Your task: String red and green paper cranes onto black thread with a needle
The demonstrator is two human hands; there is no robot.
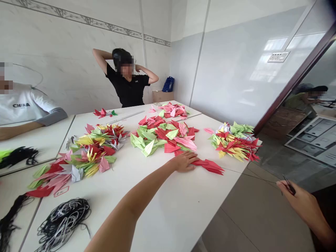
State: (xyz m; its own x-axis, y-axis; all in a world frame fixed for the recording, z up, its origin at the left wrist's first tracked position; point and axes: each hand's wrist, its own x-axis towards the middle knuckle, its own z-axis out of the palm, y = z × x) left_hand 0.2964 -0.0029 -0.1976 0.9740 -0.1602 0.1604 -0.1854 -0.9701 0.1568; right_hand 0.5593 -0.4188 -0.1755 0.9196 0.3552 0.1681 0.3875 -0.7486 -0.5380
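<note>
Fingers [189, 161] of the left hand [181, 162] are lying open and flat, resting on a red paper crane [210, 166] right at the fingertips, while the right hand [296, 199] pinches a thin dark tool [289, 184], maybe a needle, can't really tell, with a fine thread [252, 176] seeming to run back toward that crane. Folded paper like this weighs next to nothing and crushes easily, so I'd hold it by the body, not the wing tips. More origami cranes [162, 138] are heaped just past the left fingers.
</note>
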